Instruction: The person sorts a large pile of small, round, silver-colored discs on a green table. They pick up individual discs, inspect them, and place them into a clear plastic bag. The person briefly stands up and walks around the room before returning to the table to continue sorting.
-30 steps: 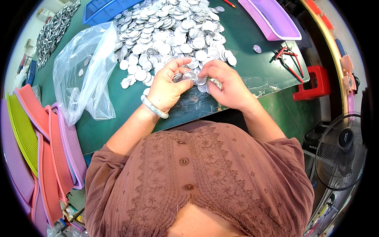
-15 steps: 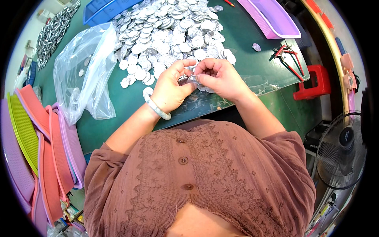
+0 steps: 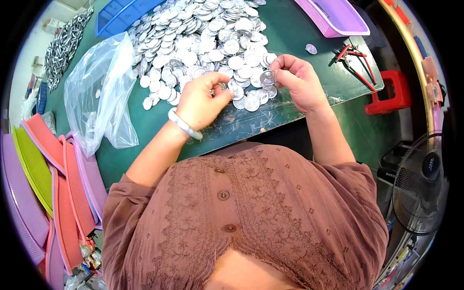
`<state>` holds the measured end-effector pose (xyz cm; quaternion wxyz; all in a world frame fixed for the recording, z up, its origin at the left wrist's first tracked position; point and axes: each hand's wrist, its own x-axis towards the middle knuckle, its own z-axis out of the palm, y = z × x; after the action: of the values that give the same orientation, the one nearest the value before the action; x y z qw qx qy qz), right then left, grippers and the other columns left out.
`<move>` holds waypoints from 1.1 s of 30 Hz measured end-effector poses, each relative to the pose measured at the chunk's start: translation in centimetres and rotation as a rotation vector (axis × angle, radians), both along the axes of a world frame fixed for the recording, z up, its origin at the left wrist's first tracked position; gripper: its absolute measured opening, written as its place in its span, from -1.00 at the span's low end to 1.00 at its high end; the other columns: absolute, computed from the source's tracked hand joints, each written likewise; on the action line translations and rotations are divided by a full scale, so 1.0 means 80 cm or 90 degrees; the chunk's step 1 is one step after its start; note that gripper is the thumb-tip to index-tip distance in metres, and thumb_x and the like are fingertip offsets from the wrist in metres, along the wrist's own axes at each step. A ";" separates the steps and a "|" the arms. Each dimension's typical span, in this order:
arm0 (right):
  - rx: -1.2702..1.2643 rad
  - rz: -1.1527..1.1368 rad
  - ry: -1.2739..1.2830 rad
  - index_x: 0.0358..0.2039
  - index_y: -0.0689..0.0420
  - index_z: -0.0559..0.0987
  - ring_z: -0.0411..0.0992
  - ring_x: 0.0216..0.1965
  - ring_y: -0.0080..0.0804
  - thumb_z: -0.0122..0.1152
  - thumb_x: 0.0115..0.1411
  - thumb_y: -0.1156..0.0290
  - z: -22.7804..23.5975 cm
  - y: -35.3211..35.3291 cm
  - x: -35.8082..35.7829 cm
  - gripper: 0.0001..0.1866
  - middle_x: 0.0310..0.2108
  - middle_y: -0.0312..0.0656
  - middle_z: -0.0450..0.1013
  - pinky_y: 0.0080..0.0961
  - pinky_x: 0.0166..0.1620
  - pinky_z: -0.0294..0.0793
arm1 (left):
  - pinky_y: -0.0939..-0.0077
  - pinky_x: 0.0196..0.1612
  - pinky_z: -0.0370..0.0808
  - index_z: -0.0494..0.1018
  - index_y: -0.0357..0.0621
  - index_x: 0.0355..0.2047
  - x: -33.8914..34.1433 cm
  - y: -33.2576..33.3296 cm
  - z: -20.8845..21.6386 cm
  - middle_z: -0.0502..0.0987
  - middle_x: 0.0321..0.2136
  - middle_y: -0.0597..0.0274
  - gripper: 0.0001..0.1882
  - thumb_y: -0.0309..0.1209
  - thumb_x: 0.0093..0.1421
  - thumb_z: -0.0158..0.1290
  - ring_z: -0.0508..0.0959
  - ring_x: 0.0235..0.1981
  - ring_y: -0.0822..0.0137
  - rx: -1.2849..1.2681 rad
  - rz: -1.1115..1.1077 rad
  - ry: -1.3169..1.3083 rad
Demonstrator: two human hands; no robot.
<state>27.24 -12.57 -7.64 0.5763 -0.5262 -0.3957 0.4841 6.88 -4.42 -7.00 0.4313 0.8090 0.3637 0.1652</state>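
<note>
A large heap of round silver-coloured metal pendants (image 3: pixel 208 41) covers the middle of the green table (image 3: pixel 162 125). Many of them have a small loop at the rim. Between thumb and fingertips, my right hand (image 3: pixel 302 84) pinches one pendant (image 3: pixel 267 77) by its edge, at the heap's right front. My left hand (image 3: pixel 200 99) curls at the front of the heap, closed on a few pendants (image 3: pixel 212 92) that show partly between its fingers; the rest of them are hidden. A pale bangle (image 3: pixel 183 124) circles my left wrist.
A clear plastic bag (image 3: pixel 101 101) lies left of the heap. Blue (image 3: pixel 125 17) and purple (image 3: pixel 333 19) baskets stand behind. Red-handled pliers (image 3: pixel 355 65) and a loose pendant (image 3: pixel 311 49) lie at right. Stacked coloured baskets (image 3: pixel 53 188), a red stool (image 3: pixel 394 92) and a fan (image 3: pixel 420 183) flank the table.
My hands have moved apart. The right hand has gone to the right with one pendant, while the left has shifted slightly left, still closed on pendants.
</note>
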 end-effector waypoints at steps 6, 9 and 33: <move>-0.004 -0.045 -0.026 -0.53 0.21 0.42 0.18 -0.56 -0.75 0.01 -0.03 0.55 -0.008 -0.010 0.020 -0.97 -0.58 -0.43 0.30 -0.80 -0.49 0.14 | 0.43 -0.45 0.35 0.41 -0.26 -0.32 0.016 -0.014 -0.005 0.37 -0.61 0.15 -0.62 -0.35 -0.18 0.16 0.40 -0.55 0.21 0.212 -0.006 0.097; 0.018 -0.122 -0.253 -0.56 0.25 0.42 0.20 -0.60 -0.69 -0.02 -0.05 0.56 -0.015 -0.010 0.048 -0.95 -0.65 -0.38 0.29 -0.72 -0.54 0.18 | 0.42 -0.45 0.35 0.40 -0.26 -0.37 0.012 -0.013 -0.005 0.38 -0.58 0.12 -0.65 -0.35 -0.18 0.15 0.41 -0.53 0.21 0.206 0.004 0.087; 0.207 0.115 -0.761 -0.49 0.28 0.41 0.32 -0.55 -0.31 0.02 -0.04 0.56 0.094 0.107 -0.049 -0.93 -0.54 -0.13 0.33 -0.53 -0.47 0.30 | 0.78 -0.56 0.29 0.35 -0.27 -0.21 -0.224 0.076 0.076 0.46 -0.43 0.18 -0.69 -0.62 -0.03 -0.13 0.40 -0.56 0.54 -0.221 0.388 -0.474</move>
<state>23.35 -3.99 -0.08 0.2847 -0.5758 -0.7615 0.0865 -11.06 1.66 -0.95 0.5916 0.4690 0.4269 0.4977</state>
